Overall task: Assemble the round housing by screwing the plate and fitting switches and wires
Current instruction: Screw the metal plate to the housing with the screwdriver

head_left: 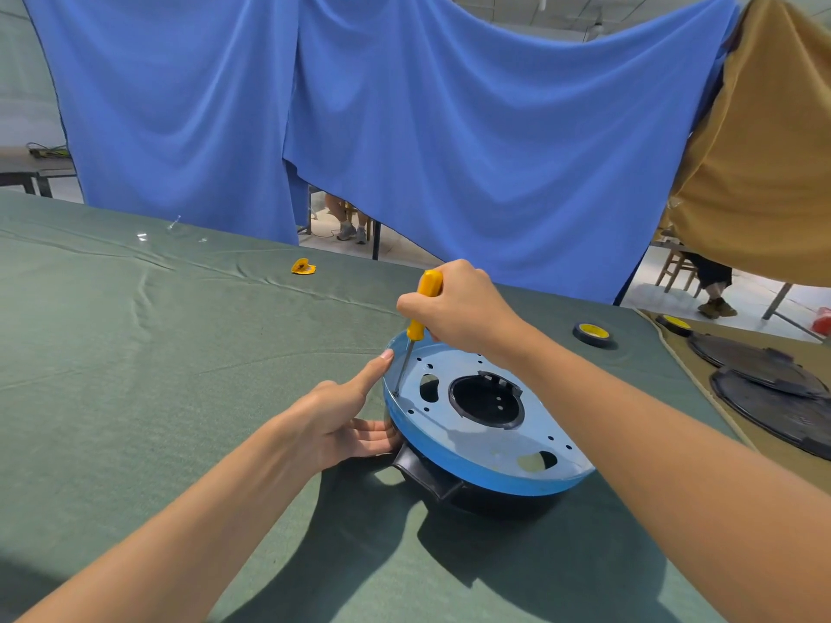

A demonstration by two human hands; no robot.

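Brace with the left hand point(341, 424): unclenched at nine o'clock of the round housing point(503, 503), index fingertip on the rim of the blue plate point(476, 442), other fingers straight against the black side wall. Keep that pressure, probably enough to stop the housing turning on the cloth-covered bench point(135, 375), low and right of centre in view. Grip the screwdriver point(416, 328) firmly with the right hand point(463, 308), already wrapped round the yellow handle above the plate's eleven o'clock. Bring the shaft nearer upright: leaning now, tip down near the plate's nine o'clock edge, and liable to slip out of a screw head under a slanted push. Press along the shaft while turning; stop once snug.

Too small to identify: clear scraps at the bench's ten o'clock, then a yellow piece point(303, 266) at eleven. Cannot make out the screw under the tip, nor tell whether seated. Cannot read the housing's inside through the central round opening and the two cut-outs. No switches or wires to be seen. Past the tape roll point(592, 334), cut off at three o'clock: dark round covers point(764, 379).
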